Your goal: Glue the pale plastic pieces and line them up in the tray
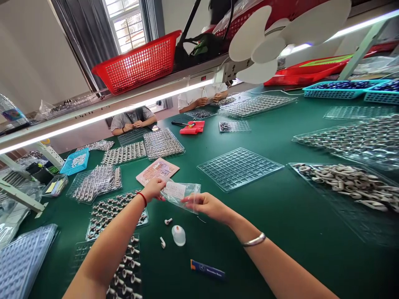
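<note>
A clear plastic bag (190,190) with a white printed label (175,189) is stretched between my hands above the green table. My left hand (154,188), with a red string at the wrist, pinches its left end. At the opposite end, the fingers of my right hand (204,204) are closed on the plastic. A pink printed booklet (158,170) lies just behind my left hand. Below the bag are a white dome-shaped cup (178,235) and two small white earbud-like pieces, one (168,221) beside the cup and another (163,242) lower. A blue tube (207,269) lies nearest me.
Trays of white parts (116,211) line the left side, with a blue basket (75,161) behind. An unfilled clear tray (240,169) lies centre right; a heap of pale parts (346,180) is further right. A lit shelf and a fan (268,47) hang overhead. Two people sit opposite.
</note>
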`<state>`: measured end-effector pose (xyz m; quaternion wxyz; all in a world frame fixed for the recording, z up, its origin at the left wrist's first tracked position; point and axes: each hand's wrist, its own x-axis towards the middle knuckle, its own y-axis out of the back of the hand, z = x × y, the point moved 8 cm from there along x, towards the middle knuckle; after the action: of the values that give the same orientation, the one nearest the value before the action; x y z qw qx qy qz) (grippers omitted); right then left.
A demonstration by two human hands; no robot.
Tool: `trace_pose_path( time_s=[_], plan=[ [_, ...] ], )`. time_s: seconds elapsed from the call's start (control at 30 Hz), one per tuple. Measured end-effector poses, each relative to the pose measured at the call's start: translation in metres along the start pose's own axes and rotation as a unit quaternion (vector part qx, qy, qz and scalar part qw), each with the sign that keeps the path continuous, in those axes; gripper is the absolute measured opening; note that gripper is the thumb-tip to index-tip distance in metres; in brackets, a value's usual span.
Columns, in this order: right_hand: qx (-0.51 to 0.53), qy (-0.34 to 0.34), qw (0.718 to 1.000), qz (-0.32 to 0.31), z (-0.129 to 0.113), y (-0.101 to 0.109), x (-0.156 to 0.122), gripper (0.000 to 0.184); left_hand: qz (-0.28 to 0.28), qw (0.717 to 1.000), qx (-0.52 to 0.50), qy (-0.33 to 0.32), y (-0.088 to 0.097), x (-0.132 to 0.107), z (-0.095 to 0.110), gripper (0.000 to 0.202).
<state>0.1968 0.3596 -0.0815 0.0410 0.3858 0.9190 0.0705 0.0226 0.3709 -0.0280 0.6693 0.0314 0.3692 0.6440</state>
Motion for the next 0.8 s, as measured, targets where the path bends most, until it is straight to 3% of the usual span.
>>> trace_pose_path(
  time_s=[0.13,0.4,0.8],
  plan=[
    [-0.045,0.015,0.998,-0.035,-0.001,-0.005,0.001,0.027,0.002,1.000,-0.002,-0.006,-0.002,0.004,0.002,0.029],
    [-0.133,0.043,0.989,-0.041,-0.001,-0.011,0.004,0.025,-0.001,1.000,-0.002,-0.007,-0.006,0.006,0.004,0.030],
    [-0.234,0.062,0.970,0.037,-0.007,0.008,0.005,0.026,0.030,0.999,-0.022,-0.031,-0.005,0.019,0.007,0.030]
  ],
)
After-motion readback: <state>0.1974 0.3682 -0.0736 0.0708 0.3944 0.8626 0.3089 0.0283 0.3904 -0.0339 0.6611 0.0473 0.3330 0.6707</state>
